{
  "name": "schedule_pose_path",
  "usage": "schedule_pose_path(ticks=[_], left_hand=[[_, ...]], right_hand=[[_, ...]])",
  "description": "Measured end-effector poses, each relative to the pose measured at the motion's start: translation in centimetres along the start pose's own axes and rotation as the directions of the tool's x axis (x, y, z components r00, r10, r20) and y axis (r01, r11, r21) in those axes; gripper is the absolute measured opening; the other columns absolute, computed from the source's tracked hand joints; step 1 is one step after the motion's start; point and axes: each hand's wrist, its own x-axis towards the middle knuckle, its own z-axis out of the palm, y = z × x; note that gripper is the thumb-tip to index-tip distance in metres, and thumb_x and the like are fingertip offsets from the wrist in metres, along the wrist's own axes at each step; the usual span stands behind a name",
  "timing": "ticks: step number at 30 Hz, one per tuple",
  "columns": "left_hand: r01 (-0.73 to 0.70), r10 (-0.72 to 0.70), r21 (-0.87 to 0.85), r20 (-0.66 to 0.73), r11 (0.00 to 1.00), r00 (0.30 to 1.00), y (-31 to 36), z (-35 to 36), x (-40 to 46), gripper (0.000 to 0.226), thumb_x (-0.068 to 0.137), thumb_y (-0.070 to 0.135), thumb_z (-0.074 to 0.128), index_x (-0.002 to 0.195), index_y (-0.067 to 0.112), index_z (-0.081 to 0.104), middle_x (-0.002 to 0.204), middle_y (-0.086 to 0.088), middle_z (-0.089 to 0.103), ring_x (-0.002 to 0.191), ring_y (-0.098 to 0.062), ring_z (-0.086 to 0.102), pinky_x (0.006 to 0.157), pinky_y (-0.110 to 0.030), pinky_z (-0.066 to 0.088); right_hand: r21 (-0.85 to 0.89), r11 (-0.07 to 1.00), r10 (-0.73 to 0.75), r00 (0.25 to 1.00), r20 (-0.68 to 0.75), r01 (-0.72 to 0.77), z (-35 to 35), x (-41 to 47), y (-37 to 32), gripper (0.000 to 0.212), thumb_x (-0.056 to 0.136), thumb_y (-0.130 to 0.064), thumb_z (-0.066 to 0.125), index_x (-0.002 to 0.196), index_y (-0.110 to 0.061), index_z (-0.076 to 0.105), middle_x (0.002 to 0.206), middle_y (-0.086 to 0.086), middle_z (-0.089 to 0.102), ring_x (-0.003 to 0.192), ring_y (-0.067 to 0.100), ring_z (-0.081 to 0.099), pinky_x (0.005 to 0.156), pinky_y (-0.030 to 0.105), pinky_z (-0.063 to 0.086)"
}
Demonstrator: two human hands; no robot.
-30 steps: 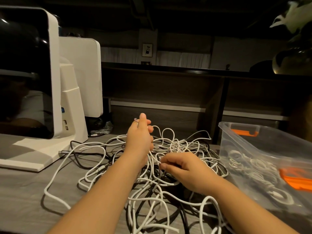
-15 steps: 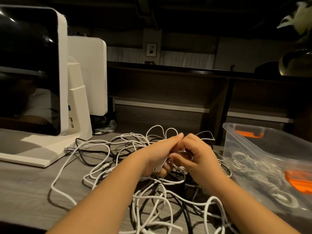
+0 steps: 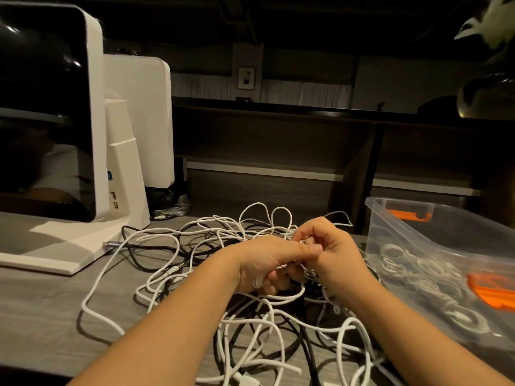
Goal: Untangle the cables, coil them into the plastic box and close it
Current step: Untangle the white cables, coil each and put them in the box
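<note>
Both hands meet over the middle of the cable tangle (image 3: 231, 260), which sprawls across the grey table (image 3: 41, 302) between the white monitor stand (image 3: 83, 246) and the clear plastic box (image 3: 434, 246). The left hand (image 3: 267, 263) is curled around a small bundle of white cable, a few turns showing at the heel of the palm, with its thumb laid out toward the other hand. The right hand (image 3: 331, 254) has its fingers bent in and appears to pinch a white strand just above that bundle, though the contact itself is hidden behind the knuckles.

The cables look light, limp and slightly springy: they will hold a loop only while gripped, and a loose end is likely to snag on neighbouring strands when pulled. The sensible place to take hold is near a plug end, feeding the cord through the fingers rather than tugging on the mass. White and black cords are interwoven, so pulling hard would probably tighten the knots.

The tangle has no single direction; its spread runs roughly left to right, with one long white loop (image 3: 92, 296) trailing toward the near left. The box sits open at the right, its long side running away from the viewer, with coiled white cables (image 3: 429, 271) already inside and orange latches (image 3: 409, 214) at its ends.
</note>
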Motion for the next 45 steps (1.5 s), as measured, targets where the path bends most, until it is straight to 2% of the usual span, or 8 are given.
schedule_pose_path(ticks=[4,10,16,21,27,32,38,45], left_hand=[[-0.047,0.043,0.042,0.086,0.998,0.995,0.2,-0.2,-0.4,0.012,0.099,0.024,0.060,0.106,0.016,0.056,0.061,0.007,0.043,0.041,0.000,0.033,0.040,-0.012,0.024],[-0.143,0.134,-0.034,-0.180,0.989,0.974,0.5,0.3,0.4,0.036,0.106,0.042,0.040,0.090,0.018,0.062,0.058,0.008,0.048,0.041,-0.003,0.035,0.040,-0.015,0.029],[-0.288,0.470,0.390,-0.540,0.875,0.698,-0.8,0.1,2.3,0.032,0.105,0.033,0.043,0.092,0.015,0.065,0.067,0.003,0.066,0.047,-0.001,0.053,0.056,-0.027,0.045],[-0.448,0.499,0.278,-0.697,0.850,0.515,-0.6,0.4,2.3,0.030,0.106,0.031,0.041,0.089,0.021,0.064,0.090,0.001,0.074,0.081,-0.011,0.070,0.073,-0.026,0.058],[-0.588,0.321,-0.604,-0.498,0.537,0.805,0.9,1.4,0.9,0.037,0.105,0.040,0.041,0.090,0.013,0.063,0.071,0.000,0.069,0.057,-0.012,0.066,0.059,-0.026,0.058],[-0.530,0.462,-0.831,-0.408,0.169,0.787,1.8,-0.9,-0.5,0.033,0.093,0.041,0.049,0.072,0.017,0.061,0.055,0.009,0.048,0.035,-0.002,0.038,0.038,-0.011,0.037],[-0.514,0.494,-0.848,-0.393,0.131,0.775,1.3,-1.5,-0.6,0.036,0.096,0.042,0.050,0.072,0.017,0.062,0.054,0.009,0.046,0.033,-0.003,0.038,0.036,-0.010,0.028],[-0.289,0.680,-0.935,-0.077,0.204,0.729,0.9,-1.2,-0.3,0.029,0.100,0.031,0.055,0.089,0.005,0.062,0.064,-0.004,0.057,0.046,-0.010,0.043,0.046,-0.022,0.039]], right_hand=[[0.173,0.980,0.098,0.995,0.001,-0.097,0.0,-0.1,-0.4,0.008,0.083,-0.018,0.074,0.076,-0.022,0.074,0.089,0.007,0.067,0.082,0.023,0.064,0.071,0.033,0.053],[0.164,0.962,0.217,0.976,0.017,-0.216,-0.7,0.2,0.4,0.036,0.103,-0.040,0.041,0.094,-0.021,0.071,0.089,0.005,0.073,0.091,0.023,0.069,0.090,0.045,0.054],[-0.125,0.966,0.237,0.967,0.090,-0.225,-0.1,0.1,0.1,0.021,0.101,-0.017,0.046,0.101,-0.025,0.066,0.095,-0.004,0.071,0.093,0.016,0.066,0.090,0.040,0.054],[-0.235,0.947,0.258,0.953,0.157,-0.218,0.3,0.1,-0.2,0.016,0.098,-0.027,0.055,0.094,-0.031,0.070,0.093,-0.004,0.072,0.093,0.017,0.067,0.091,0.046,0.053],[-0.398,0.911,0.203,0.957,0.209,-0.106,0.2,0.3,0.0,0.012,0.095,-0.026,0.060,0.094,-0.029,0.072,0.105,-0.012,0.064,0.098,0.007,0.059,0.092,0.033,0.049],[-0.539,0.842,0.111,0.978,0.175,0.000,0.3,0.7,0.1,0.010,0.095,-0.034,0.061,0.097,-0.030,0.070,0.115,-0.013,0.052,0.113,0.009,0.044,0.098,0.029,0.040],[-0.682,0.729,0.004,0.996,0.087,0.057,0.4,0.6,-0.3,0.013,0.091,-0.031,0.067,0.104,-0.033,0.072,0.119,-0.012,0.049,0.116,0.014,0.037,0.095,0.027,0.034],[-0.889,0.456,0.298,0.948,0.109,-0.041,0.9,0.7,-1.2,0.024,0.097,-0.050,0.051,0.117,-0.042,0.060,0.144,-0.006,0.035,0.130,0.027,0.027,0.103,0.050,0.031]])
